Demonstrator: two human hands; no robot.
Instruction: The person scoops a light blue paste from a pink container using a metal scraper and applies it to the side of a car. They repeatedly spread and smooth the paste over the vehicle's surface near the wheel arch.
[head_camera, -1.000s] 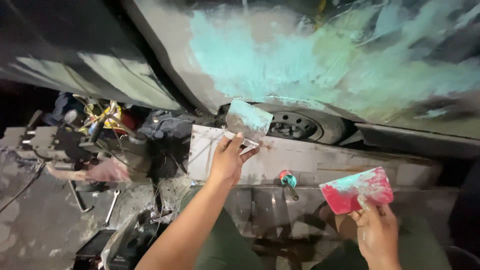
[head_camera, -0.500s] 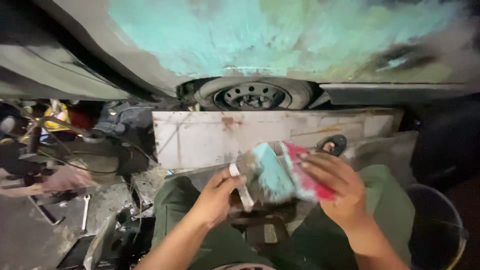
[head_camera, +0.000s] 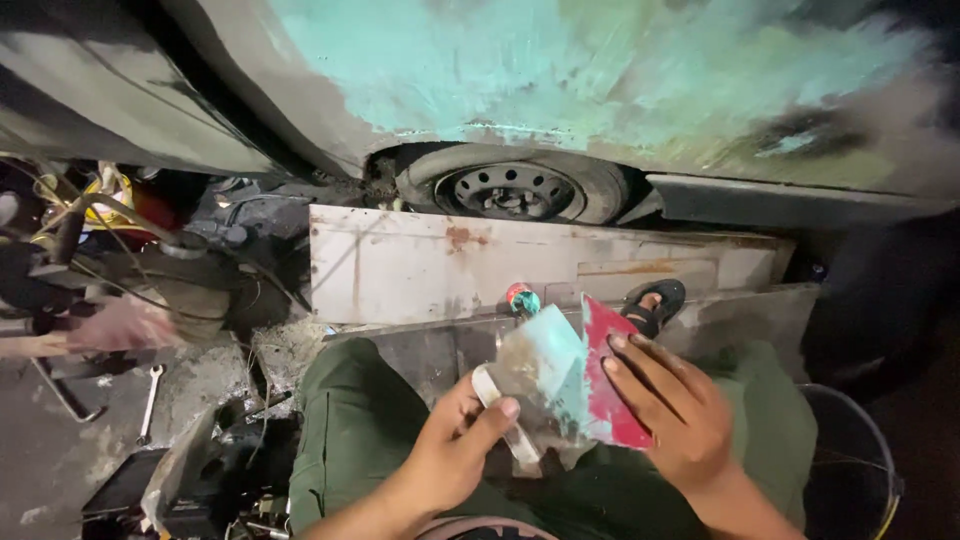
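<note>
My left hand (head_camera: 450, 450) grips a flat putty scraper (head_camera: 535, 375) smeared with pale teal filler, thumb on its light handle. My right hand (head_camera: 670, 415) holds a red plastic spreader card (head_camera: 605, 385) against the scraper's right edge, fingers laid flat on it. Both hands are low over my lap in green trousers (head_camera: 350, 430). Above them is a car body panel (head_camera: 600, 70) covered in teal filler, with a wheel (head_camera: 510, 190) beneath it.
A rusty white metal sheet (head_camera: 420, 265) leans in front of the wheel. A small red-and-green object (head_camera: 521, 298) lies on it. My sandalled foot (head_camera: 655, 300) rests to the right. Engine parts and wires (head_camera: 110, 250), a spanner (head_camera: 150, 390) at left; a round bucket rim (head_camera: 860, 450) at right.
My left hand came down from the car panel with the scraper. My right hand brought the red card across to meet it, and the two tools now lie together over my lap.
</note>
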